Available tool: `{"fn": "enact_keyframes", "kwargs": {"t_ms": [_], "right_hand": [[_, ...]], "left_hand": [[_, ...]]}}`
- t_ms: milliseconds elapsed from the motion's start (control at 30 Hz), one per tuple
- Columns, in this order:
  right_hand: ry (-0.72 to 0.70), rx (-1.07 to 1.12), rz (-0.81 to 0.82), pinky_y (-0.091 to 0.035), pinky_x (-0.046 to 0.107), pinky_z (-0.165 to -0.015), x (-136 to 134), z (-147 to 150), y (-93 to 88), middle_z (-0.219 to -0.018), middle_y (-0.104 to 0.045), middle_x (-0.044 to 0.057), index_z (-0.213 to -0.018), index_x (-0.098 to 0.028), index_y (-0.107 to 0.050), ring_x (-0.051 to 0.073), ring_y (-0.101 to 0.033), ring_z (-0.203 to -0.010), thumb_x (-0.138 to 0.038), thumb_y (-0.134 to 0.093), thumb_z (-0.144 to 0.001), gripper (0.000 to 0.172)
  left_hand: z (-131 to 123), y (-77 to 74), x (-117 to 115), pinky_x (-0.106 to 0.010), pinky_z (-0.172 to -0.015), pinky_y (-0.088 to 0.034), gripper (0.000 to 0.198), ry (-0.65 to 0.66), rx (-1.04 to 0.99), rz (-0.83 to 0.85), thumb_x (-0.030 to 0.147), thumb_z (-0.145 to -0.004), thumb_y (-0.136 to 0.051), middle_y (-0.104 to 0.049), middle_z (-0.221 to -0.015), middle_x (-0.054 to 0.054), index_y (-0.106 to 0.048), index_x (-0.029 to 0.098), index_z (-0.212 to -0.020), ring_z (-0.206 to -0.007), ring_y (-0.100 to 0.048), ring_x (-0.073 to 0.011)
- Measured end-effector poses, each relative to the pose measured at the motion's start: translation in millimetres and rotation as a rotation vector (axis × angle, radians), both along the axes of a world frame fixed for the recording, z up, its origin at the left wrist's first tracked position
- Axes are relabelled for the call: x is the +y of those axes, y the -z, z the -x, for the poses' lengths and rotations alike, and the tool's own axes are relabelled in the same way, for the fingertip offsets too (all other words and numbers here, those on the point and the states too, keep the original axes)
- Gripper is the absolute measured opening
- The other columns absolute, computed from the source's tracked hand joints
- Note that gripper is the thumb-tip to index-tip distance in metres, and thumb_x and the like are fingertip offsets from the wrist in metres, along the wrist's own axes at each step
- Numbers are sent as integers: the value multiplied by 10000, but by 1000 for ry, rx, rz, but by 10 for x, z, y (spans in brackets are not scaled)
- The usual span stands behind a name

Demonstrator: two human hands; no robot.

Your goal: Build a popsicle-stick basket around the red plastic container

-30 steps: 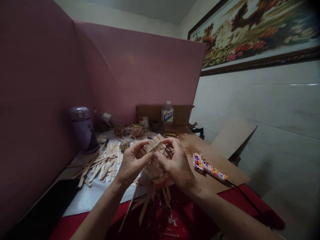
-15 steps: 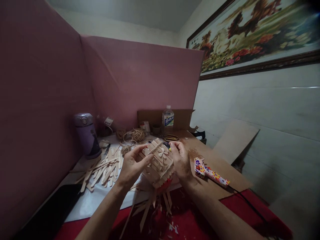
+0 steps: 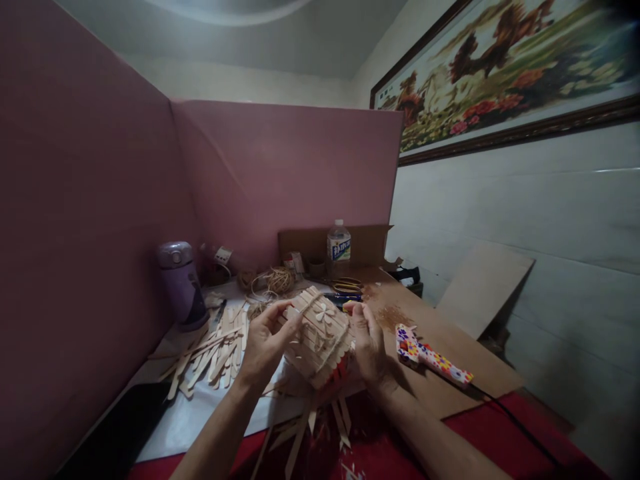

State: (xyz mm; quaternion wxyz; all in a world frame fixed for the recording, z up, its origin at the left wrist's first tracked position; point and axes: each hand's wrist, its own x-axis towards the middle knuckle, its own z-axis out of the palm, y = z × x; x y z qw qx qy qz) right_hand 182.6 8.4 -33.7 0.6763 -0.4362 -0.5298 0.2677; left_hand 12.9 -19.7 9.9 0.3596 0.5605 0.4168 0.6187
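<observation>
A small holder made of wooden craft sticks (image 3: 316,340) is tilted up between my hands, with twine bands around it and a pale petal flower (image 3: 325,313) on its face. Red shows along its lower edge. My left hand (image 3: 267,337) grips its upper left side between thumb and fingers. Close by its right side, my right hand (image 3: 367,340) has its thumb and fingertips pressed together. Whatever is in that pinch, if anything, is too small to make out. Below the holder, several loose sticks (image 3: 300,440) lie over the red cloth (image 3: 240,460).
Loose craft sticks (image 3: 220,357) are heaped on white paper at left, near a purple flask (image 3: 184,287). Behind stand twine (image 3: 280,280), scissors (image 3: 347,287) and a bottle (image 3: 340,247). A flowered glue gun (image 3: 433,357) with a cord lies on brown cardboard (image 3: 425,400) at right.
The view has tilted up a little, so everything sits lower. The holder has turned slightly, showing more red at its lower right. My right hand's fingertips are a bit farther from its top edge.
</observation>
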Motion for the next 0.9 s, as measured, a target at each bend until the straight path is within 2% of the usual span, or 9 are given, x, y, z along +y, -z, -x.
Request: {"fn": "enact_keyframes", "kwargs": {"t_ms": [300, 500, 900], "right_hand": [[-47, -48, -22, -450, 334, -718, 6, 9, 54, -820, -631, 47, -908, -211, -573, 219, -580, -822, -652, -356, -885, 492], [-31, -51, -22, -448, 337, -703, 42, -1, 65, -792, -626, 48, -891, -200, -572, 220, -576, -795, -671, -353, -872, 520], [-8, -55, -53, -452, 349, -729, 25, 9, 27, -806, -630, 53, -871, -208, -578, 226, -576, -824, -684, -360, -862, 523]], "left_hand": [[-26, 7, 4, -213, -656, -478, 342, 37, 17, -10, 336, -688, -747, -699, -854, -45, -688, 144, -965, -728, -601, -136], [-33, 55, 49, -201, -627, -468, 371, 3, 30, -28, 360, -687, -741, -702, -832, -30, -693, 146, -987, -711, -609, -132], [-64, -24, -36, -207, -591, -472, 370, -38, 71, -42, 358, -653, -765, -706, -819, -34, -690, 154, -953, -695, -617, -145]]}}
